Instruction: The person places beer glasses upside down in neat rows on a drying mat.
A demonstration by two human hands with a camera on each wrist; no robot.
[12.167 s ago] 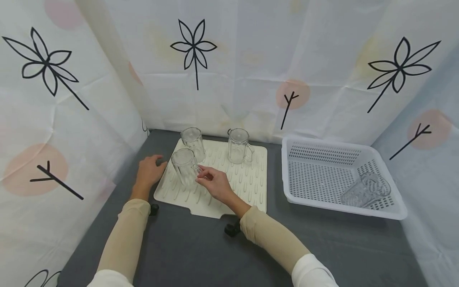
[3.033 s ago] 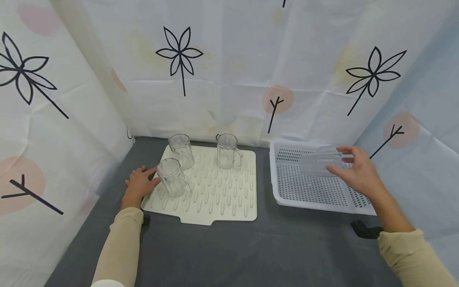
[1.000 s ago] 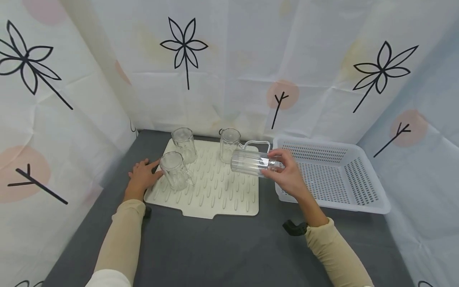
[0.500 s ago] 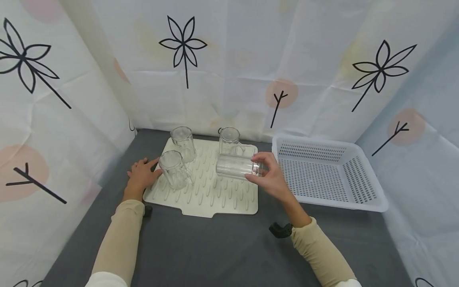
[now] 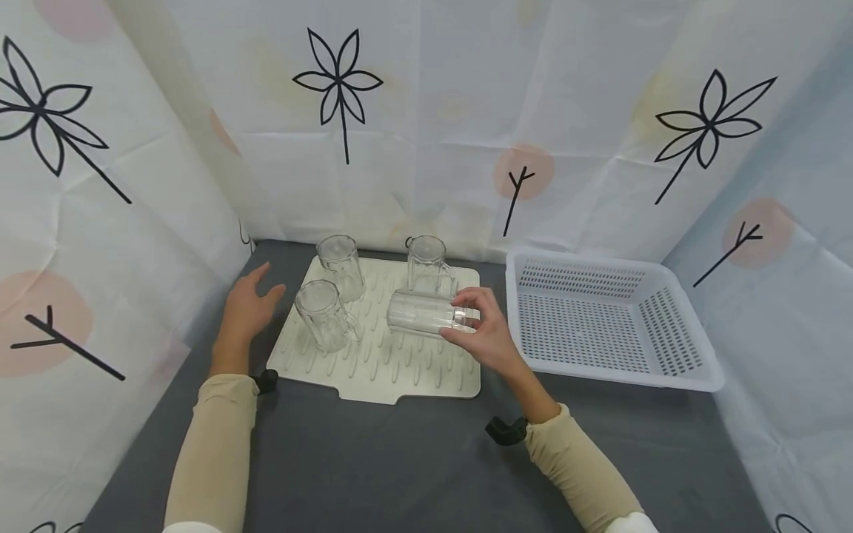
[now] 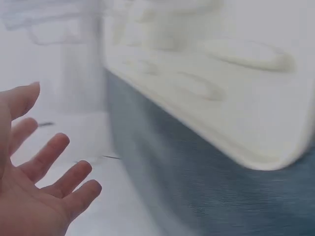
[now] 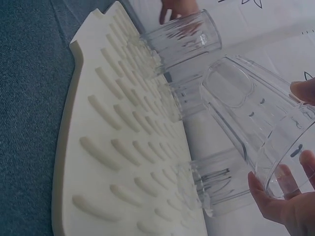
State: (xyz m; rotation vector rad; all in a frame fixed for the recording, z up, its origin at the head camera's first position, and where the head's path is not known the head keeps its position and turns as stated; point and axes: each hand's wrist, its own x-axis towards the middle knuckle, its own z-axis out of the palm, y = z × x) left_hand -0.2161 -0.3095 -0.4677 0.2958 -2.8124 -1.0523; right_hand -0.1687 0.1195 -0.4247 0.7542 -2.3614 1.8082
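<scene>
My right hand (image 5: 489, 333) grips one end of a clear glass mug (image 5: 420, 312). The mug lies sideways in the air over the cream ridged drying mat (image 5: 400, 370), its handle pointing away from me. In the right wrist view, thumb and fingers wrap that end of the tilted mug (image 7: 241, 108). Three more glass mugs stand on the mat: one at back left (image 5: 341, 266), one at front left (image 5: 325, 317) and one at back right (image 5: 426, 259). My left hand (image 5: 245, 307), fingers spread and holding nothing, hovers beside the mat's left edge; its palm (image 6: 29, 206) shows in the left wrist view.
A white perforated plastic basket (image 5: 613, 374) stands right of the mat, with no mug in it. Dark grey cloth (image 5: 400, 459) covers the table. A patterned white curtain (image 5: 440, 185) closes off the back and both sides.
My right hand has carried the mug out of the basket and leftward over the mat. The left hand, earlier at the mat's left edge, has lifted away from it.
</scene>
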